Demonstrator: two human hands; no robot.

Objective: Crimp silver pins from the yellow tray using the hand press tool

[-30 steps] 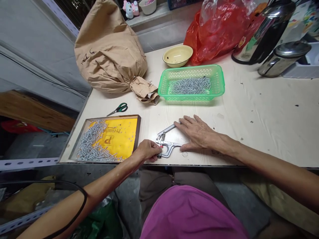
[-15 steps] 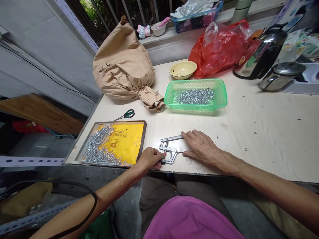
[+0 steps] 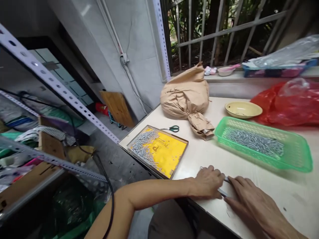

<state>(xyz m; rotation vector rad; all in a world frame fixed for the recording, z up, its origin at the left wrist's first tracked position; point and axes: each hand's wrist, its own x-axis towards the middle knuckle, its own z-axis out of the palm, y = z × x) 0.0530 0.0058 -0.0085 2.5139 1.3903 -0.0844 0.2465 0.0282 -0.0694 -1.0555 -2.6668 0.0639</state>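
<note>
In the head view, the left hand (image 3: 209, 182) covers the pliers (image 3: 223, 192) on the table (image 3: 189, 169), its exact grip hidden, while the right hand (image 3: 254, 199) grasps their handles, the tray (image 3: 159, 151) left of both grips.

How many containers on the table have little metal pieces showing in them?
2: the yellow-bottomed tray at the table's left edge, and the green basket to its right. The brown bag is closed, so its contents are hidden.
</note>
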